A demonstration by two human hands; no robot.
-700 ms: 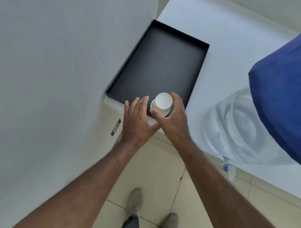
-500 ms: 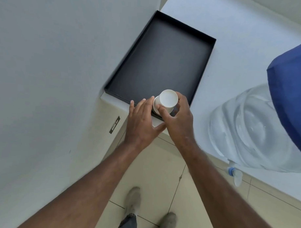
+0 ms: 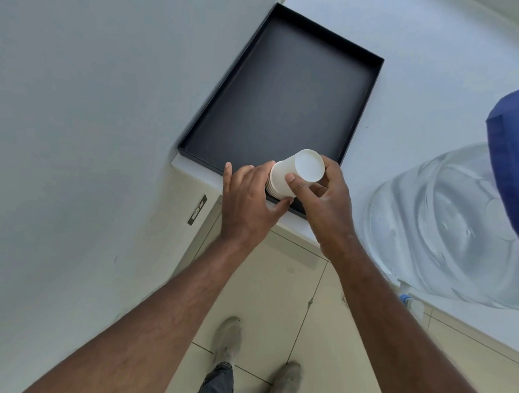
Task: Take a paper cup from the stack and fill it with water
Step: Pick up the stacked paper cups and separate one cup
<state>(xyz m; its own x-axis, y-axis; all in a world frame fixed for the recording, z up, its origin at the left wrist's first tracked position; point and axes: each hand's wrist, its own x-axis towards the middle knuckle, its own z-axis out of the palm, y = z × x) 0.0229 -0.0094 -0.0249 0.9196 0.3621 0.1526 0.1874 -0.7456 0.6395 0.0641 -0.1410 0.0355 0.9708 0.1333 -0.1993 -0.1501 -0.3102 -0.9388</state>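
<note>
The paper cups point(image 3: 294, 175) are plain white, with no print. The tray point(image 3: 285, 91) is matte black all over. The counter point(image 3: 434, 49) is white, and the wall point(image 3: 94, 102) a pale grey-white. The water bottle point(image 3: 445, 226) is clear, under a deep blue cover point(image 3: 515, 164). The floor tiles point(image 3: 266, 299) are cream with dark joints; the shoes point(image 3: 228, 339) are grey.

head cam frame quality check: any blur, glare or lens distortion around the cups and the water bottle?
Head view: soft, even light with no hard shadows; the stack of white paper cups and both hands, left and right, look sharp, with no motion smear. Head view: wide-angle bending shows along the rectangular black tray edges. Head view: pale highlights ripple over the clear plastic water bottle, mild, not blown out.
</note>
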